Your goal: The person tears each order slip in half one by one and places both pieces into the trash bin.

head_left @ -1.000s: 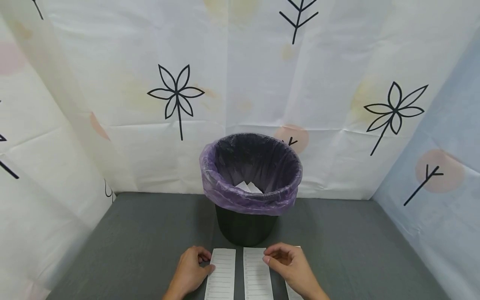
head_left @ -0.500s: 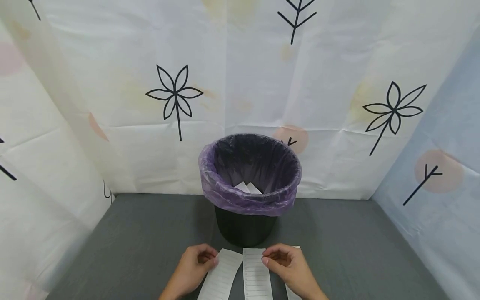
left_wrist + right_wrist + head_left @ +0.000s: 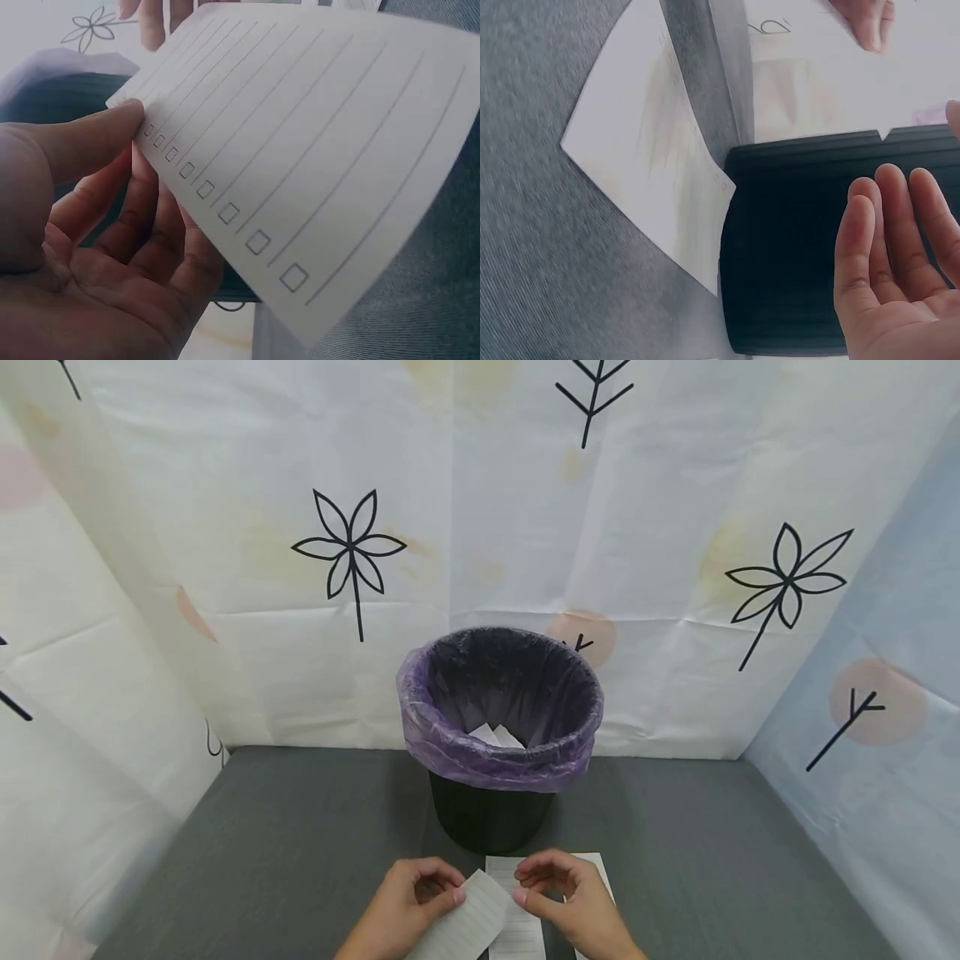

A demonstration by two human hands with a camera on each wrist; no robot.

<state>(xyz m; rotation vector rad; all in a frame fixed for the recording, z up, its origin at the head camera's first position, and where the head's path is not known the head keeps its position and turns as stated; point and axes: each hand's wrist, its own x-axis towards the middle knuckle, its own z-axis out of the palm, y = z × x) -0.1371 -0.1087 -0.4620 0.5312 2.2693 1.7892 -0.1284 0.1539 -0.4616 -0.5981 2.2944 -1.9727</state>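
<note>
A paper strip point(image 3: 468, 918) is held above the near part of the table point(image 3: 300, 827), in front of the bin point(image 3: 487, 818). The left hand point(image 3: 408, 902) pinches it near its far end, by the left edge, with the thumb on the lined face and fingers behind. The strip slants and bows gently; the left wrist view shows ruled lines with a row of small printed boxes along one edge. In the head view it covers part of a second strip point(image 3: 521, 935), and its near end runs out of the picture.

The right hand point(image 3: 570, 906) is bent beside the strip's other edge, its thumb apart from its fingertips and nothing between them. Its thumb is very near the paper, though whether the two touch is hard to tell. A third strip point(image 3: 598, 862) shows partly behind this hand.

The dark bin stands on the grey table, lined with a purple bag point(image 3: 495, 772) folded over its rim. White paper pieces point(image 3: 506, 737) lie inside. Behind hangs a pale cloth point(image 3: 262, 685), printed with black flower outlines point(image 3: 350, 545) and soft coloured spots.
</note>
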